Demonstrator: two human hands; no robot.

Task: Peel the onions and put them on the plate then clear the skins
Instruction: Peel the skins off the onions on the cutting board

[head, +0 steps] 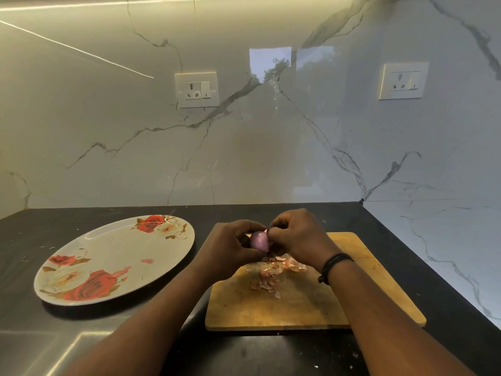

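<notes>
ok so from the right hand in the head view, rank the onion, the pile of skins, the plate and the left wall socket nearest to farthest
From the right hand:
1. onion, held between both hands, touching its fingers.
2. pile of skins, just below on the cutting board.
3. plate, off to the left on the counter.
4. left wall socket, up on the back wall.

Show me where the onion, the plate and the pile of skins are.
onion [259, 241]: head view, its bare purple side between the hands.
plate [108, 256]: head view, its plain middle.
pile of skins [271, 272]: head view, middle of the pile.
</notes>
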